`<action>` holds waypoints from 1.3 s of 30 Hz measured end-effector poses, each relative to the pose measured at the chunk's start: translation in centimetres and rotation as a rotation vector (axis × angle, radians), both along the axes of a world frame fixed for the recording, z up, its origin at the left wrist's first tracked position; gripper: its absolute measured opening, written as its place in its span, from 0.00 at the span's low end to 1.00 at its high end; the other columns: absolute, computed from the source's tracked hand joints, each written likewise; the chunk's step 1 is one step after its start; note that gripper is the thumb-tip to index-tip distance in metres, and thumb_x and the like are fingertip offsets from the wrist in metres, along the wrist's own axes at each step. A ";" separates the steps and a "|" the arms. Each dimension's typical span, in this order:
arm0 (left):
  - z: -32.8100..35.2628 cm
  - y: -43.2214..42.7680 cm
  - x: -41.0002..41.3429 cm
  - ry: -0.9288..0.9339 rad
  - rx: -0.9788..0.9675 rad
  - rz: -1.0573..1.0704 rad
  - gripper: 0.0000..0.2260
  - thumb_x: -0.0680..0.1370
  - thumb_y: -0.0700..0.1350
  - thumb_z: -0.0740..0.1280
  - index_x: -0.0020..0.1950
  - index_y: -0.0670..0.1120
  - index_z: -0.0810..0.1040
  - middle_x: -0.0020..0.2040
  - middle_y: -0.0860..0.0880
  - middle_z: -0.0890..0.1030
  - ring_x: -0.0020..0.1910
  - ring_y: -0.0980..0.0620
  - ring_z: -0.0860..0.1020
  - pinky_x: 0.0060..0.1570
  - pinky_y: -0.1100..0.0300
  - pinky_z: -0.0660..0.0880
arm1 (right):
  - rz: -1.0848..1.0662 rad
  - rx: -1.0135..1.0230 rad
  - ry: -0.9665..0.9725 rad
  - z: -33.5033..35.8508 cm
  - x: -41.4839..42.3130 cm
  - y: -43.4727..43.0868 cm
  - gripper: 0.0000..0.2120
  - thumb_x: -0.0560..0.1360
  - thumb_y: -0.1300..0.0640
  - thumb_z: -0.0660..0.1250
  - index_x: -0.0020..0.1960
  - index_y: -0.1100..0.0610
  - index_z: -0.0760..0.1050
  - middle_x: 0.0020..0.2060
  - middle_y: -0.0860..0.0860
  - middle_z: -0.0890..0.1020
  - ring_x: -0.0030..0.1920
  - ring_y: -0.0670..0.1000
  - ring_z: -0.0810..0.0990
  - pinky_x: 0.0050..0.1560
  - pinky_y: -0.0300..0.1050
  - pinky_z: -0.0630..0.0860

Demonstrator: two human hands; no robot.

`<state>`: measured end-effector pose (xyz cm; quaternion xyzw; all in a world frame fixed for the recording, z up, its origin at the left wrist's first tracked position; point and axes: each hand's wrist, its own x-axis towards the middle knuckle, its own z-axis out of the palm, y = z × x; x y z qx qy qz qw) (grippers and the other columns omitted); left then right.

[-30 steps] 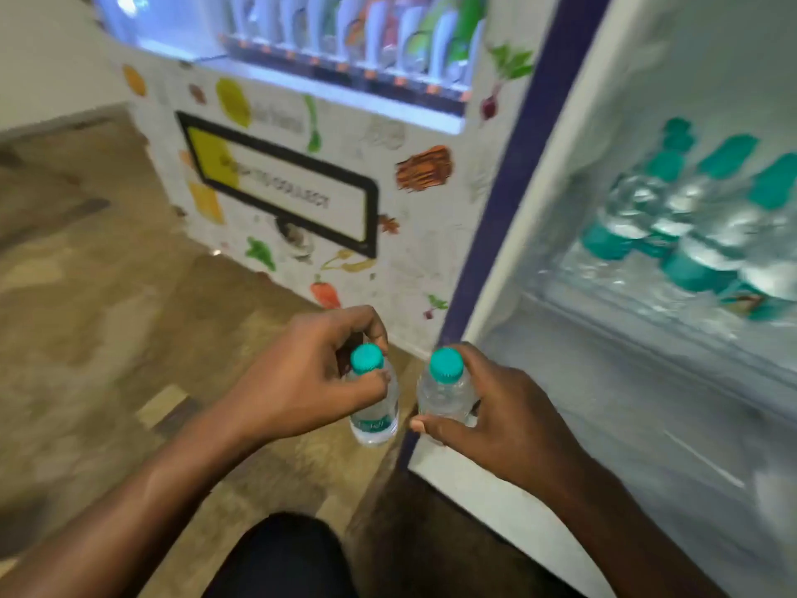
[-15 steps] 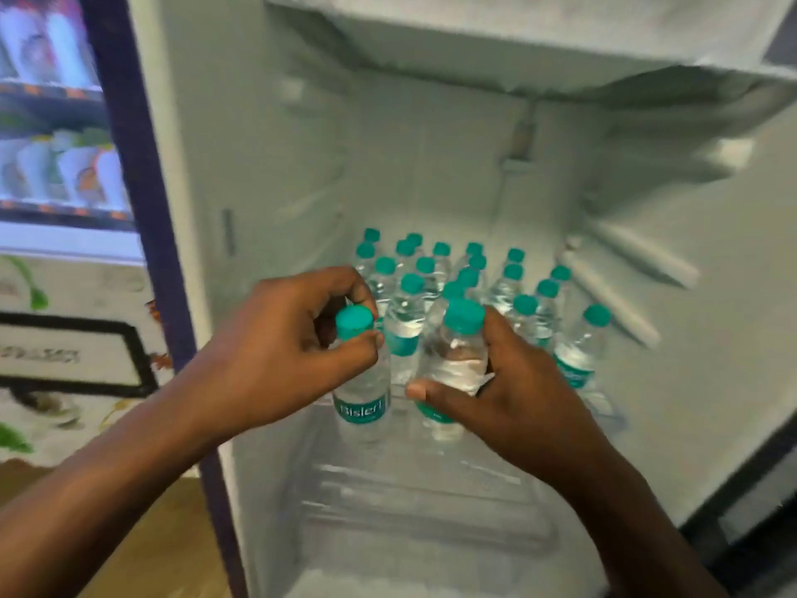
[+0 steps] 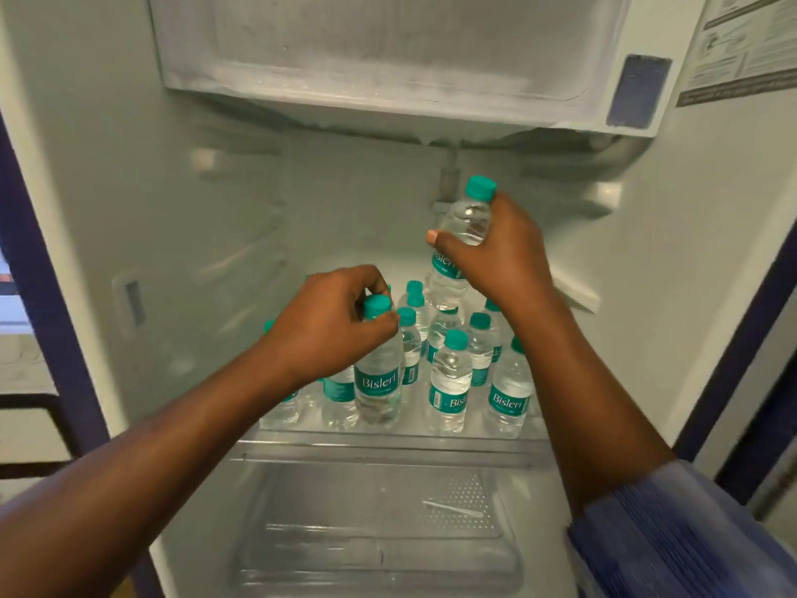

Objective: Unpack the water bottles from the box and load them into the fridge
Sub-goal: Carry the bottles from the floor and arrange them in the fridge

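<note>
So: two water bottles in hand, one per hand. The left hand (image 3: 327, 334) pinches the low bottle (image 3: 378, 381) at the neck, fingers curled round just under the teal cap. That bottle is upright at the front left of the cluster, with its base down at shelf level. Can't tell if it's actually seated. The right hand (image 3: 500, 256) is wrapped round the raised bottle (image 3: 446, 282) at mid-body, thumb across the front. It's also roughly upright, held in the air above the back rows, cap near a grey stub under the freezer box (image 3: 388, 58).

Shelf bottles (image 3: 450, 377): I count about ten standing on the glass shelf (image 3: 388, 444), packed close in rows. Hands and forearms cover part of the group, so the exact number can't be told. All are the same type: clear body, teal cap, teal label band.

"Bisleri" reads in white on the low bottle and on the front-right shelf bottle. The front-middle one shows "Bis" plus a barcode. The raised bottle's label is half covered by the palm, with only part of the lettering showing.

Below the shelf is one clear crisper drawer (image 3: 379, 537), with a perforated panel on its cover. One printed sticker (image 3: 742, 45) sits top right, text too small to read. A blue sleeve (image 3: 673, 541) is on the right arm.
</note>
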<state>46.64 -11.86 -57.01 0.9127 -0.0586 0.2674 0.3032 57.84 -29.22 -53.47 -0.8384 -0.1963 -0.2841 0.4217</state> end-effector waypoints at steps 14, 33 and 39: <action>-2.4 2.0 0.6 -0.004 0.193 0.109 0.11 0.76 0.51 0.69 0.56 0.50 0.76 0.46 0.53 0.77 0.37 0.57 0.72 0.39 0.60 0.69 | -0.026 -0.494 0.424 -5.3 3.7 2.2 0.38 0.67 0.42 0.78 0.70 0.55 0.66 0.64 0.53 0.77 0.60 0.55 0.77 0.53 0.45 0.73; -4.1 5.5 0.4 0.113 0.227 0.199 0.11 0.77 0.51 0.69 0.57 0.50 0.75 0.52 0.49 0.78 0.41 0.54 0.72 0.41 0.61 0.69 | -0.138 -0.772 0.379 -5.7 4.7 3.3 0.23 0.73 0.40 0.71 0.59 0.56 0.79 0.52 0.51 0.82 0.44 0.50 0.76 0.44 0.44 0.72; -4.8 5.9 0.0 0.153 0.338 0.275 0.15 0.79 0.54 0.65 0.65 0.52 0.72 0.59 0.49 0.78 0.49 0.51 0.76 0.46 0.58 0.75 | -0.155 -0.739 0.243 -5.4 1.8 3.9 0.23 0.75 0.40 0.68 0.63 0.54 0.77 0.57 0.52 0.81 0.52 0.52 0.78 0.44 0.44 0.70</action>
